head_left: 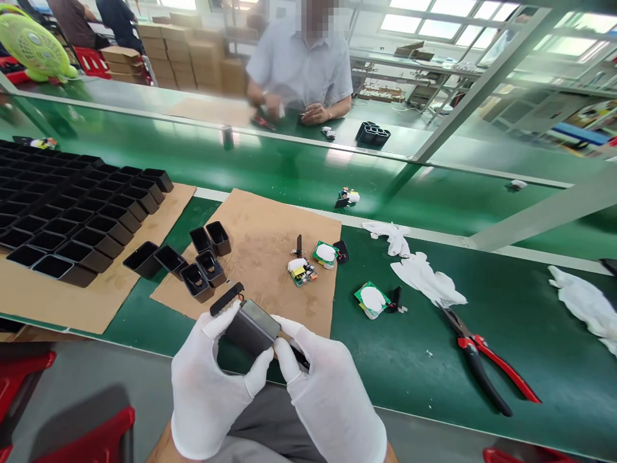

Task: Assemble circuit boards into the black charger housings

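Both my hands wear white gloves and hold one black plastic charger housing just in front of the table's near edge. My left hand wraps its left side, thumb on top. My right hand grips its right side, fingers closed. A flat black lid sticks out from the housing's top left. On the cardboard sheet beyond lie small circuit boards with white pads, and a few empty black housings.
Rows of empty black housings fill the left cardboard. Red-handled pliers and white gloves lie on the green mat at right. Another board sits there. A person works across the green conveyor belt.
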The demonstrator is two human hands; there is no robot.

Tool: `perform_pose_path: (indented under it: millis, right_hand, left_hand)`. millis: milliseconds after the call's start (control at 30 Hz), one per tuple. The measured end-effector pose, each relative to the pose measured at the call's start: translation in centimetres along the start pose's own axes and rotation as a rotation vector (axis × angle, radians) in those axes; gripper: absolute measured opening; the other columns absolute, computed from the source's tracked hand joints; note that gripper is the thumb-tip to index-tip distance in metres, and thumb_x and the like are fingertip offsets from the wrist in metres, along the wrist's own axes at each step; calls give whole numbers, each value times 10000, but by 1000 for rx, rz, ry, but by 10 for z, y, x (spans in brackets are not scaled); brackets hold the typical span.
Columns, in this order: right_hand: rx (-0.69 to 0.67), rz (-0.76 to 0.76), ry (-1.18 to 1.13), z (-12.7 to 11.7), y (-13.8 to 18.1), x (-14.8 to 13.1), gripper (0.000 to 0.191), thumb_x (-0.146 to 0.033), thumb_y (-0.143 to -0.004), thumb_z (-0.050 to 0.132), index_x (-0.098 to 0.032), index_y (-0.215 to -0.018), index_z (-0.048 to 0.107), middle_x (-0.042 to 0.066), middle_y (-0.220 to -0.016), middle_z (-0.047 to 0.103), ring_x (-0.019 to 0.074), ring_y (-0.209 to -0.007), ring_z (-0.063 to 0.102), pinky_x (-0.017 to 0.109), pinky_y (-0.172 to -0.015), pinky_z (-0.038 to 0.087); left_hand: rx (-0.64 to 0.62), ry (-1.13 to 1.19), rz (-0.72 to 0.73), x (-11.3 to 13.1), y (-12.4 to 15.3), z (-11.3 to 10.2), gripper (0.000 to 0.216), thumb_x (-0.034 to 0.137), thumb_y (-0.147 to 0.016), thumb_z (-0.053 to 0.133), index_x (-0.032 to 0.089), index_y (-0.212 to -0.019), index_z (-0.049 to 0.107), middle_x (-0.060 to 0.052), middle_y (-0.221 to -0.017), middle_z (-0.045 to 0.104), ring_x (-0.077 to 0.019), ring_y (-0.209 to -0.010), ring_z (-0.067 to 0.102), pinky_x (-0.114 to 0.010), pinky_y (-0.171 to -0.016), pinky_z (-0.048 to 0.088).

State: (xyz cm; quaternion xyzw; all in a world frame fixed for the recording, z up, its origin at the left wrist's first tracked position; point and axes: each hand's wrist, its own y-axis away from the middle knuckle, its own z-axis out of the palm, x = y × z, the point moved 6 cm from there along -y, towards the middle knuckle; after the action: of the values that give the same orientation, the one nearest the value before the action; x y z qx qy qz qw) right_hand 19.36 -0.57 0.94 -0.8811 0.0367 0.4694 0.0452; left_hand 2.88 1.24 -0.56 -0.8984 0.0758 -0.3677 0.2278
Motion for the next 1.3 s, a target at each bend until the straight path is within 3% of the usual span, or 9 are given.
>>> perform_pose_path:
  millis: [200, 533, 600, 733, 933, 1100, 1300]
  right_hand:
    - [13, 31, -23, 1, 1, -3, 359, -198, -994, 518, -253, -1183, 818, -30, -790, 806, 108, -648, 728, 159, -657, 546]
    - [-30, 90, 25, 6, 2, 5, 358, -266, -1011, 480, -270, -1160, 807, -50, -731, 760, 113, -600, 629, 213, -624, 496]
    - [-41, 89, 34, 4, 4, 7, 366, -266, -1009, 491, -273, -1233, 780, -54, -735, 767, 114, -607, 654, 211, -637, 512]
    - [-29, 59, 104, -15, 15, 16, 337, -280, -1012, 515, -296, -1242, 761, -42, -915, 833, 97, -620, 712, 184, -627, 549]
    - [257, 11, 404, -47, 14, 50, 254, -364, -1042, 562, -257, -1149, 766, -24, -866, 807, 111, -574, 679, 216, -594, 550]
    - [369, -143, 604, -40, -2, 70, 328, -324, -1094, 488, -178, -1172, 771, 30, -857, 729, 147, -696, 680, 257, -667, 524]
    - [362, -178, 623, -35, -5, 76, 296, -281, -1092, 523, -169, -1190, 779, 65, -955, 722, 186, -837, 684, 300, -748, 521]
  left_hand:
    - [-20, 19, -7, -2, 1, 2, 524, 344, -795, 796, 187, -1280, 676, -85, -1081, 776, -278, -924, 808, -317, -723, 637]
    - [-37, 44, -29, -7, 0, 5, 511, 352, -785, 802, 180, -1257, 707, -79, -1035, 794, -272, -879, 817, -325, -743, 660]
    - [-88, 152, -98, -11, -5, 8, 467, 350, -768, 804, 177, -1195, 728, -80, -1017, 816, -270, -859, 824, -334, -761, 676]
    - [-322, 524, -397, -22, -15, 23, 371, 339, -760, 761, 164, -1086, 739, -87, -960, 858, -272, -840, 835, -348, -764, 695]
    - [-433, 829, -707, -22, -11, 33, 432, 455, -751, 783, 124, -1028, 757, -138, -974, 845, -308, -891, 801, -406, -811, 661]
    - [-423, 958, -805, -19, -1, 38, 504, 513, -715, 861, 119, -1016, 767, -148, -973, 834, -325, -918, 779, -402, -790, 638]
    - [-426, 1028, -819, -16, 1, 38, 553, 563, -730, 891, 131, -1052, 766, -135, -1008, 826, -296, -922, 764, -398, -858, 629]
